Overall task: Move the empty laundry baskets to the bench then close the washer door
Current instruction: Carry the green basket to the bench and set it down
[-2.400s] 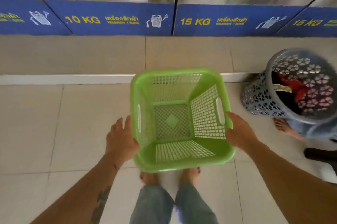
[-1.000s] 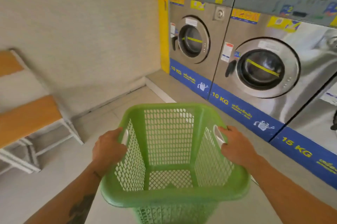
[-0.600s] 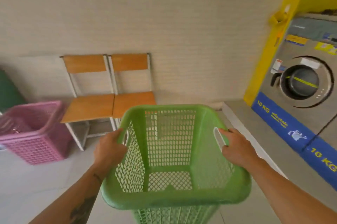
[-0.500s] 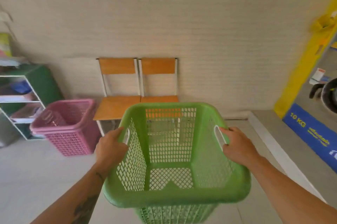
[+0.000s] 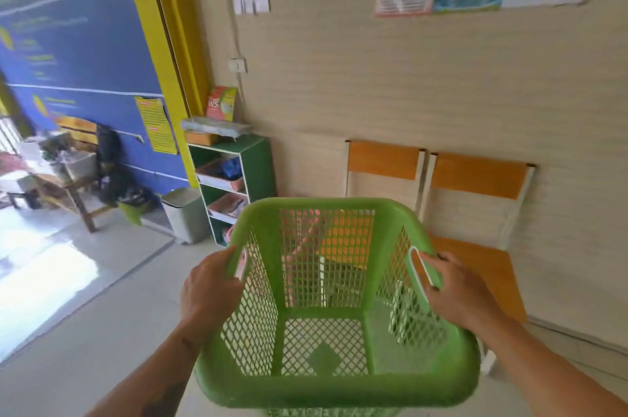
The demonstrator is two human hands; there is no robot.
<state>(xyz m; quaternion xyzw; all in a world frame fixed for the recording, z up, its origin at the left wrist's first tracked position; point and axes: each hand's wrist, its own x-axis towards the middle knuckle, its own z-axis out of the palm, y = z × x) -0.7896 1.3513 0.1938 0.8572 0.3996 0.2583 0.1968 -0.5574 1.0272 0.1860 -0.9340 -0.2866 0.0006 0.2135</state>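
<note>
I hold an empty green mesh laundry basket point(image 5: 326, 308) in front of me, off the floor. My left hand point(image 5: 210, 284) grips its left handle and my right hand point(image 5: 455, 287) grips its right handle. Beyond it, against the beige wall, stands the bench point(image 5: 475, 260) of two joined orange seats with white legs. A pink basket shows only through the green mesh, to the left of the bench. No washer is in view.
A green shelf unit point(image 5: 234, 185) with bins stands left of the bench, and a grey bin point(image 5: 187, 216) sits beside it. At far left is a blue wall, a wooden table point(image 5: 64, 185) with clutter, and sunlit floor at the doorway.
I picked the green basket up from in front of the washers and turned left with it. The washers have left the view; the bench is closer and the pink basket is behind the green one.
</note>
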